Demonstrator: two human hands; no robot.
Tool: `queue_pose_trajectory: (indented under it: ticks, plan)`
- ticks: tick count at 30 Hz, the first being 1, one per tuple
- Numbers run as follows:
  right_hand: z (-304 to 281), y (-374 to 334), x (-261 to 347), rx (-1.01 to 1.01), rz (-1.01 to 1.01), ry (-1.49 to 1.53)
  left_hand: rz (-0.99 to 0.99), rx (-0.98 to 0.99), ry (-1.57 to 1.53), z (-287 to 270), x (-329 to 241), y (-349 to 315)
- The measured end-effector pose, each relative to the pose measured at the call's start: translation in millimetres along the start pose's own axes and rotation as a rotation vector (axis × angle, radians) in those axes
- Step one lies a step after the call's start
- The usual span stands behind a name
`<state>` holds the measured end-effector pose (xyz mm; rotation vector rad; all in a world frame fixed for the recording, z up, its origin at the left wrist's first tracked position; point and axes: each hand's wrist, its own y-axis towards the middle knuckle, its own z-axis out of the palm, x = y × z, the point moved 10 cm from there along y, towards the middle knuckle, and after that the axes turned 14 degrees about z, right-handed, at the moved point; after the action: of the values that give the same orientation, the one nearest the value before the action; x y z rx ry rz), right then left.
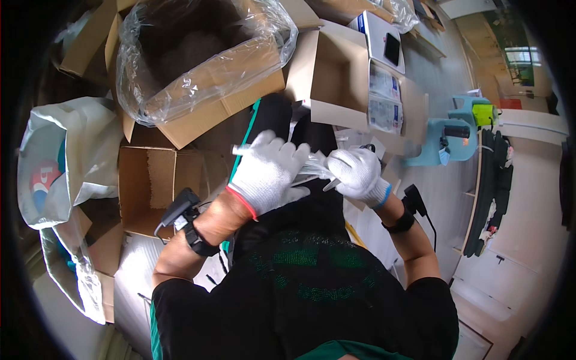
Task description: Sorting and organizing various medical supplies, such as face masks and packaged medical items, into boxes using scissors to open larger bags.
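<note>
In front of my lap both hands wear white knit gloves. My left hand [270, 165], red at the cuff, has its fingers curled at one end of a crumpled clear plastic piece [314, 167]. The other end is gripped by my right hand [355, 174], blue at the cuff. A thin pale tip pokes out below the right fingers; I cannot make out what it belongs to. Whether the plastic is a bag or a wrap, and whether anything is inside, is hidden by the gloves.
Ahead stands a large carton [222, 105] lined with clear film. Right of it is an open white-edged box [339, 72] beside clear packets [384, 99]. A white bag [90, 138] and a smaller carton [147, 189] are at left, a light-blue stool [444, 141] at right.
</note>
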<state>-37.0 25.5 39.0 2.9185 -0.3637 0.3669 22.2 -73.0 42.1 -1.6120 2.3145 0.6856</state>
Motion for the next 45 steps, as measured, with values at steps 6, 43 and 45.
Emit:
queue_pose_trajectory:
  ticks: [6,43,45]
  plan:
    - [56,-29,-33,-0.073,0.384,0.303,-0.334,0.032,0.001,87,12,-36]
    - [106,-65,-78,0.101,0.969,1.295,-0.427,0.299,-0.243,120,34,-19]
    - [108,-70,-79,0.092,1.018,1.302,-0.424,0.298,-0.252,120,34,-18]
